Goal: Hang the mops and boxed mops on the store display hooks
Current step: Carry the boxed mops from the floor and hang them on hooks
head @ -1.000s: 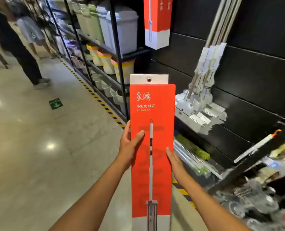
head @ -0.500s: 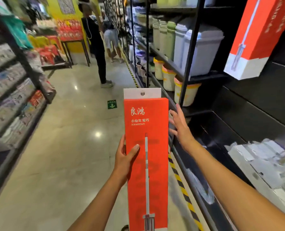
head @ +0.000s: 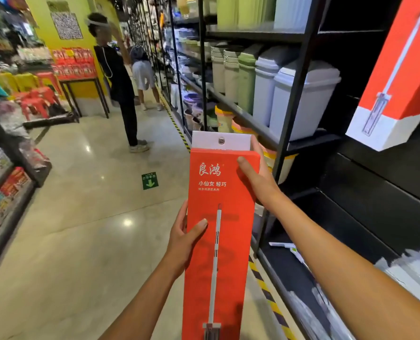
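Note:
I hold a tall red boxed mop (head: 218, 261) upright in front of me; its white hang tab with a metal eyelet (head: 221, 141) points up. My left hand (head: 183, 238) grips the box's left edge at mid height, thumb across the front. My right hand (head: 258, 175) grips the upper right corner, thumb on the front. A second red boxed mop (head: 400, 77) hangs on the black display wall at the upper right. White mop heads (head: 410, 268) show at the lower right.
A black shelf unit (head: 295, 99) holding grey and green lidded bins (head: 302, 99) stands right of the box. A yellow-black floor stripe (head: 270, 303) runs along its base. Two people (head: 120, 82) stand down the aisle. Racks of goods (head: 5, 182) line the left.
The view has swung left, off the hanging mops and toward the aisle. My right hand left the box's lower right edge, hovered free, and now grips its upper right corner.

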Motion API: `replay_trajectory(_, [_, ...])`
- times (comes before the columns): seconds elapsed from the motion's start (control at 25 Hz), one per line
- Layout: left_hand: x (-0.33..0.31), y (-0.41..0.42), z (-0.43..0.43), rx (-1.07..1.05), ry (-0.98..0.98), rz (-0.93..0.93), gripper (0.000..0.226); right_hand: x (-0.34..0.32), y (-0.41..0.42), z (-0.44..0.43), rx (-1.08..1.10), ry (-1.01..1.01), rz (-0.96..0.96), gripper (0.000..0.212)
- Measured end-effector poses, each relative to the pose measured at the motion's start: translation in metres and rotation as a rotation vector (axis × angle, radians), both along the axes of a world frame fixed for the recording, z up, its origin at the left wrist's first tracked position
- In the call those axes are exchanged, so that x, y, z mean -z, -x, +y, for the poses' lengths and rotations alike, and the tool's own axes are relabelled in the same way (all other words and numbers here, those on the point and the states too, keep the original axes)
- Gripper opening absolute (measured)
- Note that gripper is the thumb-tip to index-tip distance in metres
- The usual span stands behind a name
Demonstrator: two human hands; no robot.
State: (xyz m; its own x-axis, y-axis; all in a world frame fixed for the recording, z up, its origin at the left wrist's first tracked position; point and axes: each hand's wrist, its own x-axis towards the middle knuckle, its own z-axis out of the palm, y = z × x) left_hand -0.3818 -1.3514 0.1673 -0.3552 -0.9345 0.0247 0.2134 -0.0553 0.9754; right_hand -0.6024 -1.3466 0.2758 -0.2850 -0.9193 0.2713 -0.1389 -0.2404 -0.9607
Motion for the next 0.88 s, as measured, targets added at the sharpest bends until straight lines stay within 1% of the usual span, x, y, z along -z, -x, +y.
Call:
replay_trajectory(0.12, [0.001,0.054,-0.045,0.111,0.010,0.003,0.077,-0.005,0.050,-0.023,0.097,-0.003,-0.007,0.085])
replay_trajectory(0.16, [-0.001,0.073,-0.057,0.142,0.022,0.014,0.077,-0.007,0.068,-0.028,0.136,0.001,0.004,0.076])
replay_trajectory(0.24, [-0.004,0.121,-0.082,0.198,0.041,0.033,0.080,-0.012,0.113,-0.037,0.193,0.031,0.016,0.049])
replay_trajectory(0.28, [-0.004,0.147,-0.095,0.227,0.045,0.032,0.081,-0.017,0.134,-0.041,0.224,0.055,0.015,0.042])
replay_trajectory(0.32, [-0.007,0.173,-0.106,0.258,0.048,0.034,0.083,-0.021,0.158,-0.042,0.268,0.060,0.025,0.041])
replay_trajectory(0.48, [-0.025,0.269,-0.137,0.378,0.056,0.052,0.082,-0.043,0.243,-0.048,0.428,0.046,0.094,0.057])
replay_trajectory(0.64, [-0.047,0.354,-0.154,0.466,0.076,0.116,0.079,-0.068,0.314,-0.048,0.543,0.040,0.183,0.074])
replay_trajectory(0.88, [-0.110,0.447,-0.171,0.613,0.163,0.221,0.070,-0.140,0.383,-0.041,0.684,0.073,0.302,0.089])
